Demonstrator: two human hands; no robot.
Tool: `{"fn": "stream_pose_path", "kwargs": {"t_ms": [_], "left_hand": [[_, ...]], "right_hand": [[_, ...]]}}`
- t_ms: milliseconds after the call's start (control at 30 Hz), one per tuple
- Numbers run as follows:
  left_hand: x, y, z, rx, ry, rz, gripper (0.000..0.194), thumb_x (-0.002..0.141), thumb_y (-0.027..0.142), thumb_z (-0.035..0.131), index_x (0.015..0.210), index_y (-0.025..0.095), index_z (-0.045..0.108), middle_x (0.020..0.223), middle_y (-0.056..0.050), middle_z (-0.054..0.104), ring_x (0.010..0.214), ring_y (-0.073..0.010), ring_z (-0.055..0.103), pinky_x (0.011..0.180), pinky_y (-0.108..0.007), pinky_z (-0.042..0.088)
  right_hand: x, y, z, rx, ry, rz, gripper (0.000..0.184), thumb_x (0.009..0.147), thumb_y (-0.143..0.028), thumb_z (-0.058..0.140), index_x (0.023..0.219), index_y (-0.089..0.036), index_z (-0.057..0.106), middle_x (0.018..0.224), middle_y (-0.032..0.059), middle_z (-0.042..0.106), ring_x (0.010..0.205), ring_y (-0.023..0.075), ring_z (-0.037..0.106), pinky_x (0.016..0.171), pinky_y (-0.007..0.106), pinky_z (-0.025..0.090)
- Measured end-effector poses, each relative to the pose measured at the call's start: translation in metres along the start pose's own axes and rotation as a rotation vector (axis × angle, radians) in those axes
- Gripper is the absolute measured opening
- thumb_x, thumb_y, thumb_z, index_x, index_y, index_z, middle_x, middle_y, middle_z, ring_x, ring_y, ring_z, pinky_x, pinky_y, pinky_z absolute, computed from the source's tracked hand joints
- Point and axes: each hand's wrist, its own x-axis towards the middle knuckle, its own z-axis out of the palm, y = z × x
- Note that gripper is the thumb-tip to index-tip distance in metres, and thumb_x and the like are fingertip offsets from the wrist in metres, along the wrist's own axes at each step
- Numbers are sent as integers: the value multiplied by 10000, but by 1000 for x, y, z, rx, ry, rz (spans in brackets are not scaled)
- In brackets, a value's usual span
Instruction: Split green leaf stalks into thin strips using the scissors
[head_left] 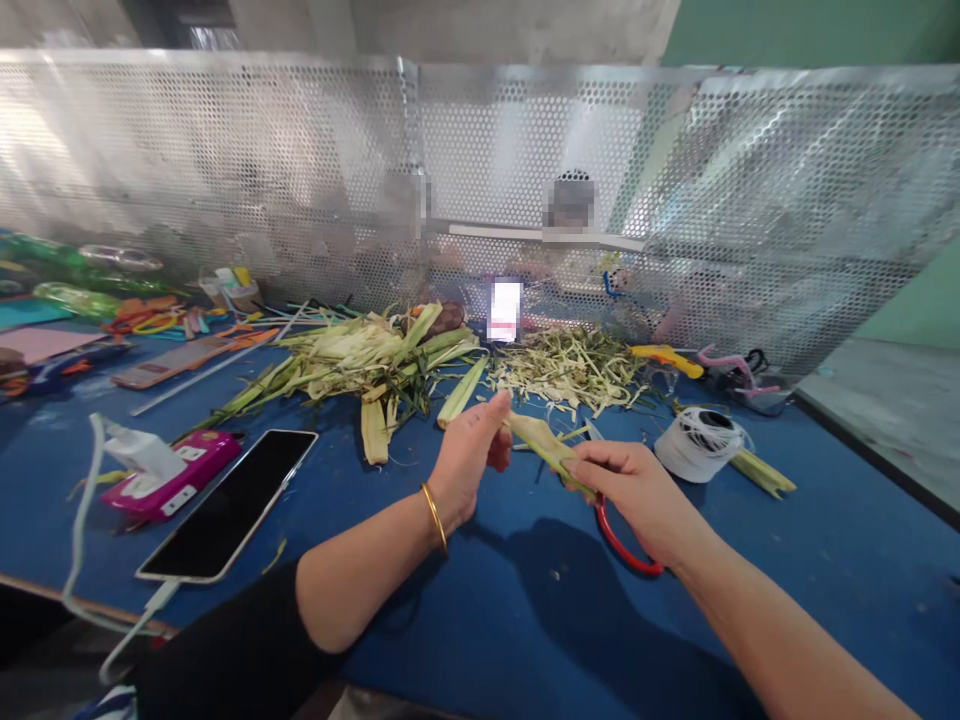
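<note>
A pale green, husk-like plant strip [541,440] stretches between my two hands above the blue table. My left hand [469,450], with a gold bangle at the wrist, is pinched closed at the strip's far left end. My right hand [630,490] grips the other end between thumb and fingers. Beneath the right hand shows the red handle of scissors [626,550], with a bit of blade above the fingers; whether the hand also holds them I cannot tell. A similar loose strip [463,392] lies just beyond my left hand.
Behind my hands lie a heap of long husks [352,360] and a pile of shredded pieces [574,365]. A white twine spool [697,443] stands at right. A phone [232,505] and purple power strip [171,475] lie left. A perforated metal screen [300,180] borders the back.
</note>
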Motion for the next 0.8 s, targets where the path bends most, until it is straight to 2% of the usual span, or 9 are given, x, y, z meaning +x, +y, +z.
{"fn": "stream_pose_path", "kwargs": {"t_ms": [100, 167, 267, 333, 400, 500, 633, 733, 800], "left_hand": [[-7, -6, 7, 33, -51, -64, 377, 651, 503, 700, 680, 170, 526, 560, 32, 537, 499, -84, 491, 488, -208, 392], [-9, -10, 10, 71, -49, -73, 315, 641, 419, 716, 663, 165, 532, 544, 34, 539, 491, -81, 482, 493, -209, 394], [-9, -14, 11, 136, -30, -28, 243, 658, 365, 687, 645, 158, 560, 538, 35, 536, 484, -80, 465, 494, -214, 385], [-9, -16, 10, 236, -54, 17, 218, 653, 337, 682, 613, 160, 561, 533, 37, 531, 493, -84, 456, 489, -214, 364], [-10, -18, 9, 361, -103, 67, 236, 647, 323, 680, 551, 165, 533, 511, 45, 498, 491, -80, 418, 469, -209, 318], [-13, -21, 10, 452, -197, 99, 238, 655, 316, 668, 524, 165, 539, 504, 44, 483, 495, -81, 399, 464, -208, 297], [-12, -19, 11, 283, -281, -7, 118, 691, 262, 606, 637, 160, 633, 603, 8, 596, 554, -108, 517, 557, -230, 420], [-12, -16, 12, 221, -290, -64, 102, 713, 241, 571, 694, 159, 628, 625, 4, 602, 551, -103, 523, 556, -229, 437], [-14, -16, 12, 301, -245, 3, 90, 690, 214, 594, 765, 168, 611, 640, 14, 601, 556, -102, 522, 545, -221, 435]], "right_hand": [[0, 4, 7, -14, 56, -44, 274, 712, -445, 600, 609, -191, 608, 545, -9, 564, 513, 121, 456, 497, 249, 357], [-1, 7, 11, -97, 49, -74, 267, 750, -435, 583, 624, -200, 585, 534, -17, 564, 506, 123, 471, 503, 250, 370], [-1, 10, 14, -227, 67, -117, 230, 790, -416, 563, 680, -215, 573, 587, -14, 591, 548, 136, 513, 532, 256, 397], [-1, 11, 13, -207, 137, -139, 207, 769, -423, 600, 807, -221, 586, 713, 5, 636, 632, 155, 560, 576, 265, 430], [1, 12, 11, -174, 207, -147, 276, 718, -420, 660, 890, -221, 579, 783, 15, 644, 689, 168, 575, 610, 276, 446], [3, 12, 8, -162, 237, -140, 216, 699, -397, 669, 745, -208, 575, 662, -10, 591, 609, 145, 520, 579, 271, 415], [7, 13, 6, 57, 266, -96, 255, 708, -431, 646, 657, -185, 598, 578, -7, 581, 542, 129, 490, 540, 268, 403], [7, 13, 8, 169, 292, -67, 281, 668, -450, 680, 665, -173, 630, 559, 6, 604, 528, 135, 510, 523, 269, 417], [7, 13, 9, 140, 312, -63, 273, 668, -445, 678, 660, -175, 640, 550, 5, 604, 520, 133, 509, 516, 265, 420]]}}
